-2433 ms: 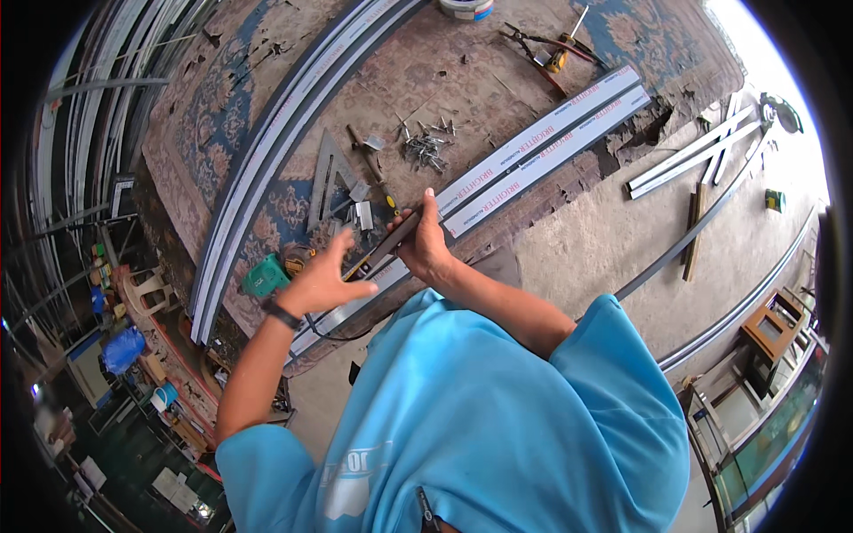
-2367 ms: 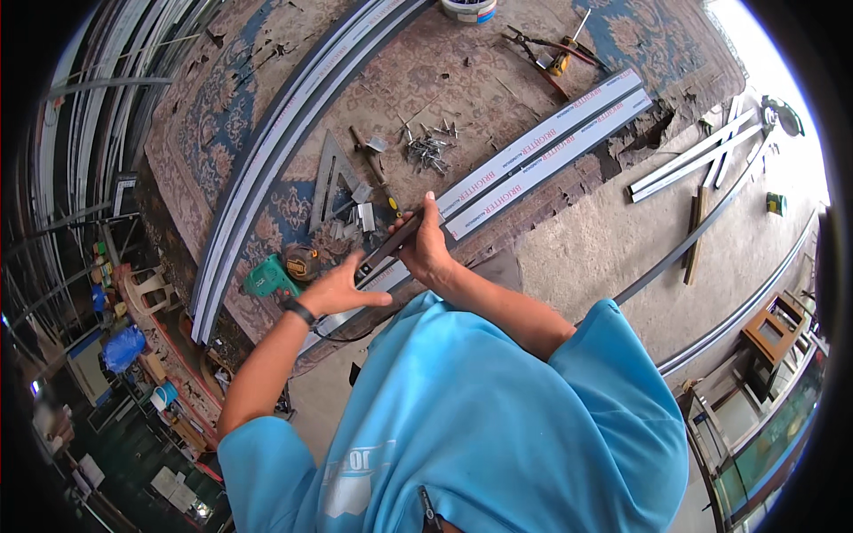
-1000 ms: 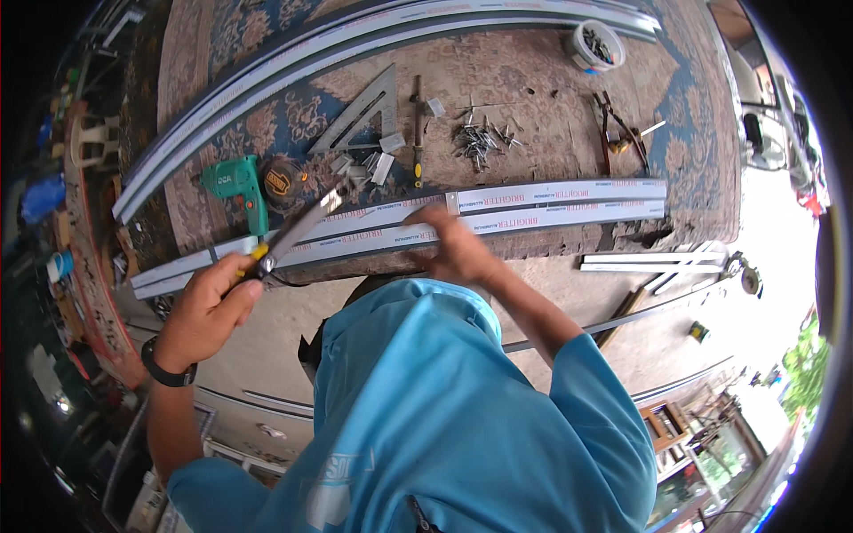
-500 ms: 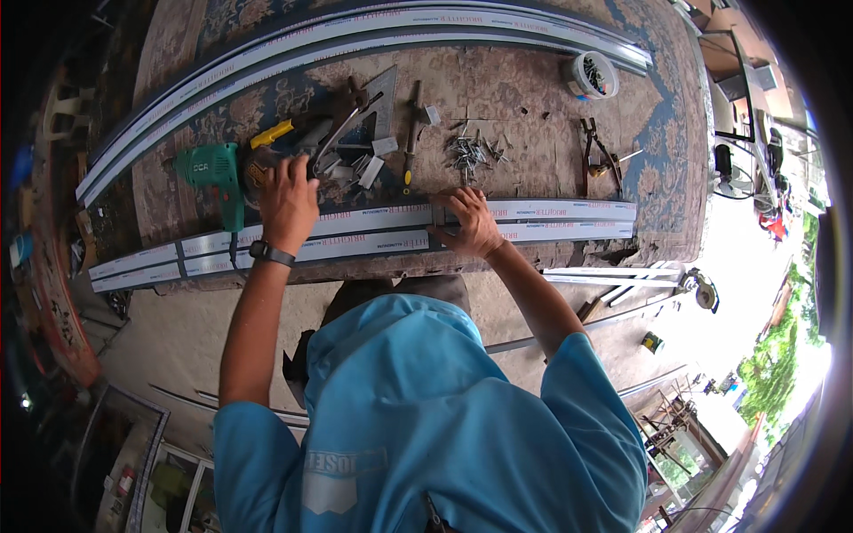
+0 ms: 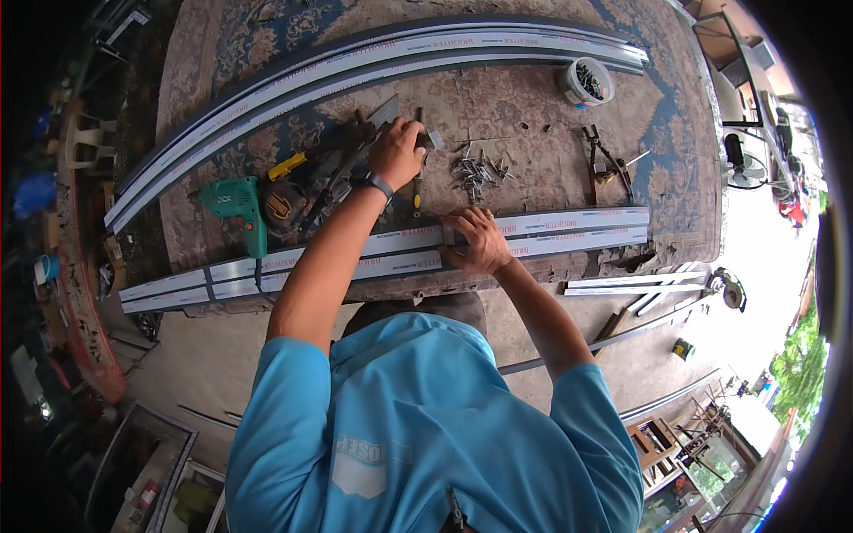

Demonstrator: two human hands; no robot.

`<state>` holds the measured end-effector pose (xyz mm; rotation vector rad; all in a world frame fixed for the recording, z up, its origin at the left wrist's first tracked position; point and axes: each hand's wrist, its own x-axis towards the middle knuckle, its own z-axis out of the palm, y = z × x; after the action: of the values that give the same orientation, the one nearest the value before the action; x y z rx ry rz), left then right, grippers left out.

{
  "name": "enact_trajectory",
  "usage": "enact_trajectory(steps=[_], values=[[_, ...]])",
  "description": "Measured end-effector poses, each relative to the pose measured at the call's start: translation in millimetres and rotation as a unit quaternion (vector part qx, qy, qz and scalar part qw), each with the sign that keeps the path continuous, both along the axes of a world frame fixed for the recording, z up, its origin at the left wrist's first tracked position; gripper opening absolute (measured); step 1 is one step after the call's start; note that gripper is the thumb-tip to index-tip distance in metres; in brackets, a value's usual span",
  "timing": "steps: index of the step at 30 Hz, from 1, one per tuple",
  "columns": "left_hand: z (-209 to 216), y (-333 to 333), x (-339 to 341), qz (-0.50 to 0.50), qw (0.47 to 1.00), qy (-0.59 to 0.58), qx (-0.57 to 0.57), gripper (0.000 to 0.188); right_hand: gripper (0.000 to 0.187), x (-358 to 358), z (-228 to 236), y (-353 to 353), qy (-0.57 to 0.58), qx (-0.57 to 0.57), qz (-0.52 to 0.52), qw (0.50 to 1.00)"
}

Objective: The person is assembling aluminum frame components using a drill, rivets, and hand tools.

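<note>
My right hand (image 5: 481, 242) rests across the near pair of white-filmed aluminium profiles (image 5: 569, 219). Its fingers bend over the upper bar and its thumb lies on the near side, with a small grey patch between them. My left hand (image 5: 397, 155) reaches over the tools, fingers curled down beside a slim tool with a yellow-and-black handle (image 5: 417, 202) and a small grey metal piece (image 5: 435, 139). The hand hides its own fingertips, so whether anything is held does not show. A metal square (image 5: 384, 112) partly shows behind that hand.
A green power drill (image 5: 235, 197) lies left, by a dark tool with a yellow part (image 5: 286, 165). Loose rivets (image 5: 480, 171) are heaped mid-table, near pliers-like tools (image 5: 609, 169) and a white tub of fasteners (image 5: 586, 83). Long profiles (image 5: 373, 55) curve along the far side.
My left hand has moved right and away from me, from the dark tool near the drill to the slim yellow-handled tool. My right hand stays on the profiles. The whole view has shifted slightly.
</note>
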<state>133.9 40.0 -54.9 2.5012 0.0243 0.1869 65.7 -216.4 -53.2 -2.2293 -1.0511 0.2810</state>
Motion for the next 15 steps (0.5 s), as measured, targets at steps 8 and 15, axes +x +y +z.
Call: enact_trajectory(steps=[8,15], values=[[6.9,41.7,28.4,-0.041,0.993,0.057,-0.092,0.032,0.054,4.8,4.4,-1.1,-0.017,0.001,0.001,1.000],[39.0,120.5,111.5,0.105,0.994,-0.018,-0.012,0.037,0.055,0.8,9.4,1.0,0.026,-0.018,0.001,0.999]])
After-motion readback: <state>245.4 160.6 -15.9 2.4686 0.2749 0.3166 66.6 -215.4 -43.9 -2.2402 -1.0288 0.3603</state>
